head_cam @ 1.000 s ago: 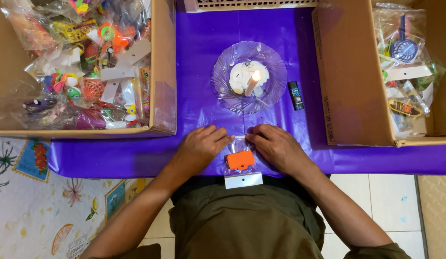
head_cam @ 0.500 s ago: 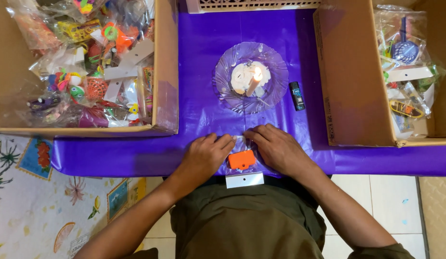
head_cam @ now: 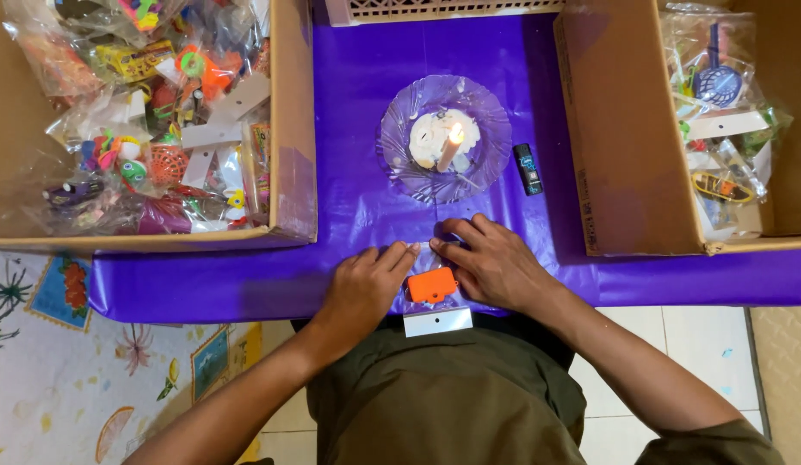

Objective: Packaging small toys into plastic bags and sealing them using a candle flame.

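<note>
A clear packet (head_cam: 432, 293) holding one orange toy (head_cam: 431, 285) is pressed flat at the purple table's (head_cam: 357, 207) near edge between the left hand (head_cam: 366, 284) and right hand (head_cam: 495, 263), both laid open with fingers on the plastic. One white card header (head_cam: 437, 321) hangs below them. The packet's upper end is hidden under the fingertips. Beyond the hands, one lit candle (head_cam: 449, 146) is seen on one glass plate (head_cam: 400, 168). Two cardboard boxes flank them, the left box (head_cam: 288, 129) crowded with bagged toys too jumbled to count.
</note>
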